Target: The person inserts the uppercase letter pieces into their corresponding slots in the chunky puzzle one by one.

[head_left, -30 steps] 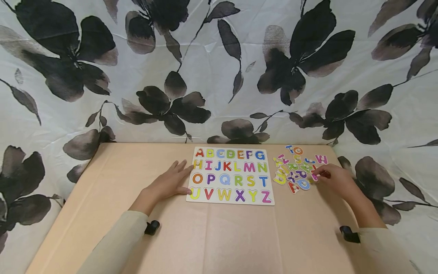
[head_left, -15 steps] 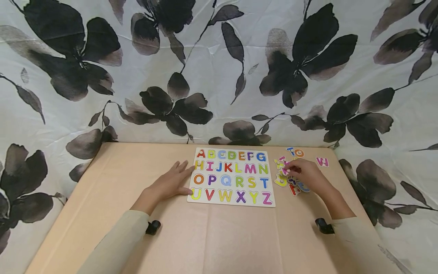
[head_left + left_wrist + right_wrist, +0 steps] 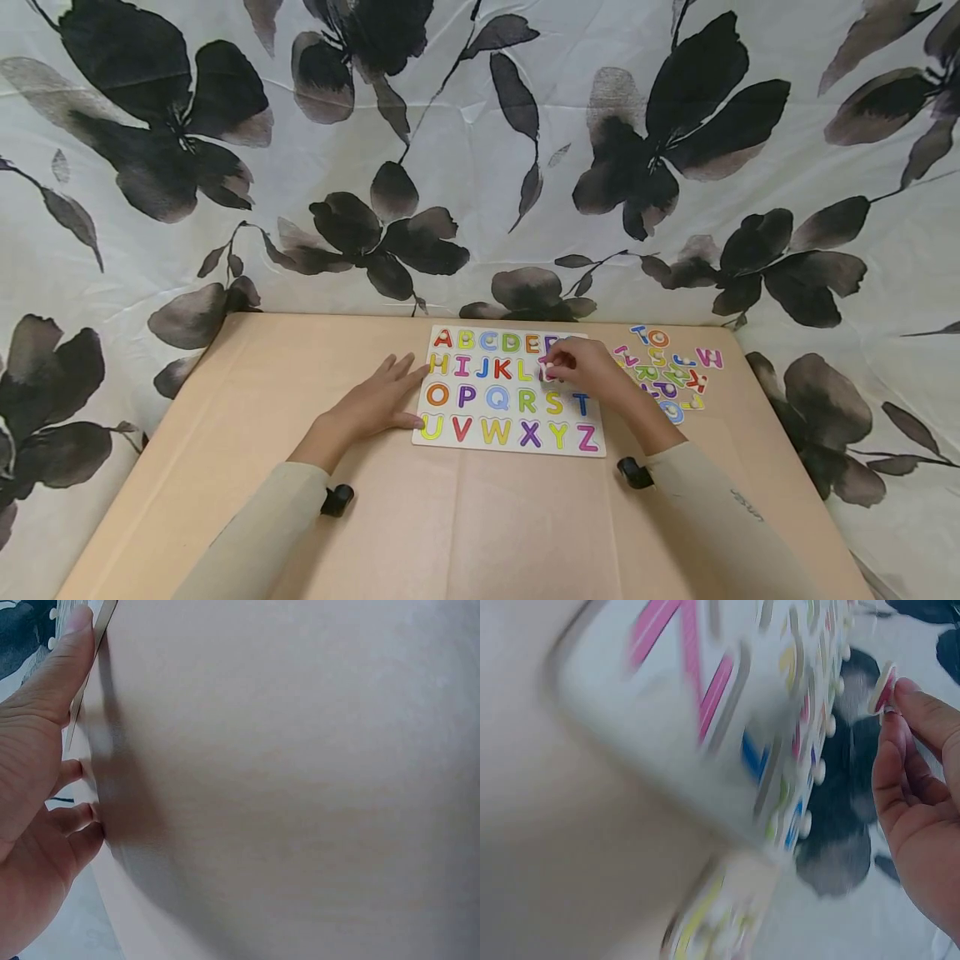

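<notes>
A white alphabet puzzle board (image 3: 468,451) with rows of coloured letters lies on the table. My left hand (image 3: 371,404) rests at its left edge, fingers spread and thumb by the yellow U; in the left wrist view the thumb (image 3: 64,667) lies along the board's edge. With thumb and fingertips, my right hand (image 3: 596,375) pinches a pink letter piece (image 3: 885,688) over the right part of the board, around the M. Which letter it is cannot be made out. The right hand covers part of the upper right letters.
To the right of the board lies a loose pile of coloured letter pieces (image 3: 663,390), some overlapping. A pink piece (image 3: 708,357) lies apart at the pile's right. A floral cloth (image 3: 510,167) hangs behind the table's (image 3: 337,550) far edge.
My right hand has picked up the pink letter piece from the right side of the pile and carried it left over the board. The left hand has stayed at the board's edge.
</notes>
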### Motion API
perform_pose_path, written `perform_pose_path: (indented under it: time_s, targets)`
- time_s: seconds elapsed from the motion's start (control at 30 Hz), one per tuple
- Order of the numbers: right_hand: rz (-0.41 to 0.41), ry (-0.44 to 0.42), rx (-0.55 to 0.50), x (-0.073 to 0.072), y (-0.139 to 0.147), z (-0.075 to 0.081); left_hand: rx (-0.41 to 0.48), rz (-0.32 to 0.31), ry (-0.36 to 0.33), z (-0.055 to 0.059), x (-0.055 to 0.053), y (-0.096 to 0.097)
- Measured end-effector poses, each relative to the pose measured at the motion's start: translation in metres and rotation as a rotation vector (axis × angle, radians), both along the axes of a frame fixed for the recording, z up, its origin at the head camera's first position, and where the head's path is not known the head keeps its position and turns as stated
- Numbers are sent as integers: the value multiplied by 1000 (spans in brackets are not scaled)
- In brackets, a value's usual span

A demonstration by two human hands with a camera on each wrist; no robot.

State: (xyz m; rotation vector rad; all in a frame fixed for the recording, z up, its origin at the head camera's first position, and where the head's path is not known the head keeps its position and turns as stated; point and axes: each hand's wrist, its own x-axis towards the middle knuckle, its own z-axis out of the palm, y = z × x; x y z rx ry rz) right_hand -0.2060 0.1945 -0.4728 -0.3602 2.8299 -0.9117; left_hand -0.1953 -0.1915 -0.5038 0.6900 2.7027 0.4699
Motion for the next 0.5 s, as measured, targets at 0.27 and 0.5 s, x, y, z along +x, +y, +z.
perform_pose_path:
  time_s: [0.27, 0.5]
  targets:
    - [77, 31, -27, -21, -53, -13, 7, 1, 1, -2, 1, 0]
    - [111, 61, -46, -33, -97, -17, 12, -12, 14, -2, 2, -1]
